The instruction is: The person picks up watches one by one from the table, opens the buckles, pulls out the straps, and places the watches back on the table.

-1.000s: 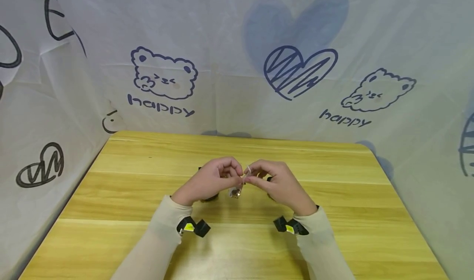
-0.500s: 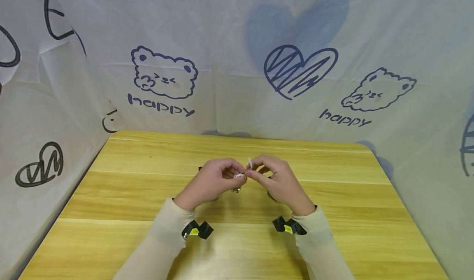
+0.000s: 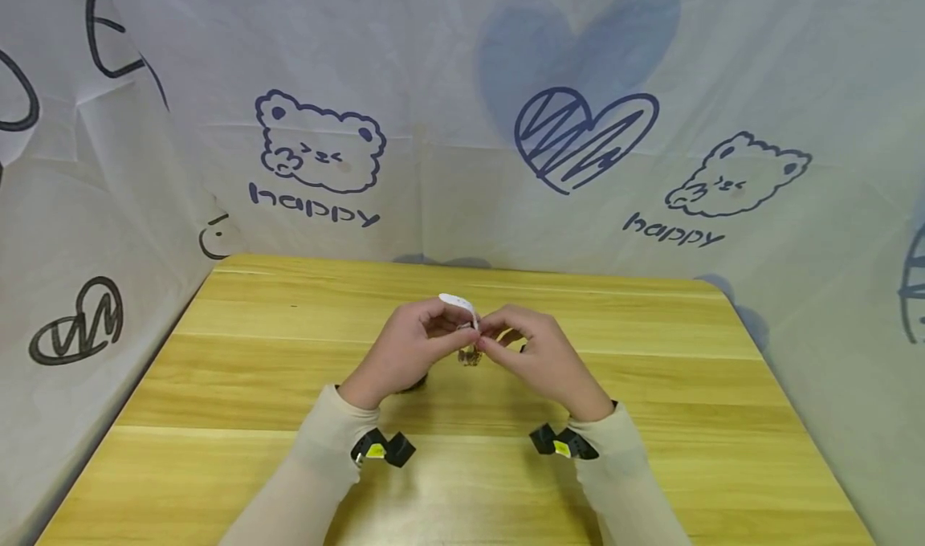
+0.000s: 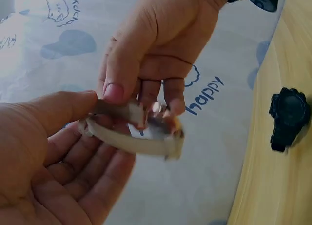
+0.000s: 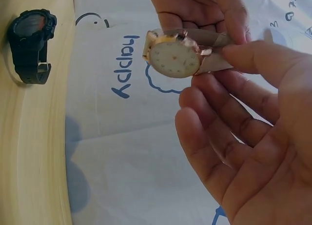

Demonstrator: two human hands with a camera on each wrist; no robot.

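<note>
A wristwatch (image 5: 174, 58) with a round white dial, rose-gold case and pale strap is held up between both hands. My left hand (image 3: 405, 349) pinches its strap (image 4: 131, 143) between thumb and fingers. From the other side, my right hand (image 3: 545, 357) pinches the strap too, its thumb close to the left thumb. In the head view, one white strap length (image 3: 457, 300) arches above the left fingers, while the gold case (image 3: 470, 357) shows below the thumbs. The right hand's lower fingers spread loosely beneath the watch in the right wrist view. The pinched strap ends are partly covered by fingertips.
One black watch (image 5: 33, 44) lies on the wooden table (image 3: 253, 401) beyond the left hand. Another black watch (image 4: 290, 115) lies past the right hand; the hands mostly cover both in the head view. A printed cloth (image 3: 433, 88) hangs behind the table.
The wristwatch has turned in the fingers: its white strap now arches up over the left hand, and the gold case has shifted slightly right and up. Both hands stay close together.
</note>
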